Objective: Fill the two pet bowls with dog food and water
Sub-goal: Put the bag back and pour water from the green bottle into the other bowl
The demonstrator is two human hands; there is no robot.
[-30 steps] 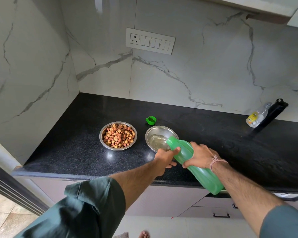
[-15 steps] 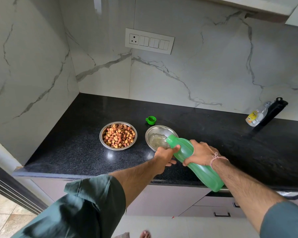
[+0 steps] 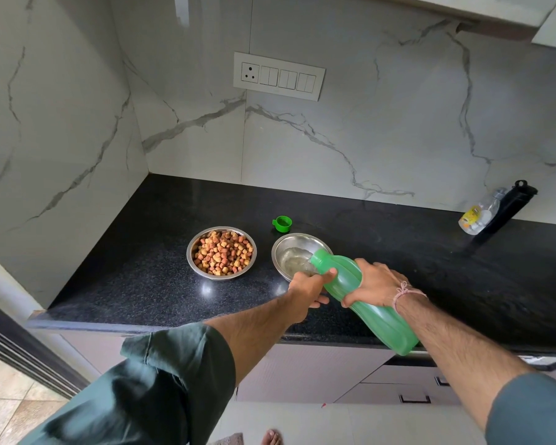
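- Versus a second ago, almost nothing has changed: food bowl (image 3: 221,277), green cap (image 3: 282,223) and water bowl (image 3: 297,240) sit in the same spots on the tabletop (image 3: 398,252).
- The green bottle (image 3: 382,319) holds the same tilt, with its mouth a hair higher over the water bowl's near right rim. The grips on it are unchanged.
- The water (image 3: 294,261) pooled in the bowl looks about the same, a shallow puddle. I can't tell from this view whether a stream is running.
- Left hand (image 3: 305,292): the arm reaches in from lower left. The thumb lies over the bottle's neck just behind the mouth, with the fingers curled underneath, so it grips the neck.
- Right hand (image 3: 374,284): it wraps the bottle's mid-body from above with the fingers curled round it, a firm hold. A pink thread (image 3: 406,292) is tied at the wrist.
- Bottle pose: the base is raised toward the person and overhangs the tabletop edge, and the mouth points down and left into the bowl.
- Food bowl: steel, full of brown-orange kibble (image 3: 222,252), just left of the water bowl and not touching it.
- The cap lies just behind the water bowl, open side up.
- Far right, against the wall: a clear bottle (image 3: 479,213) and a black bottle (image 3: 511,200), side by side and well apart from the bowls.
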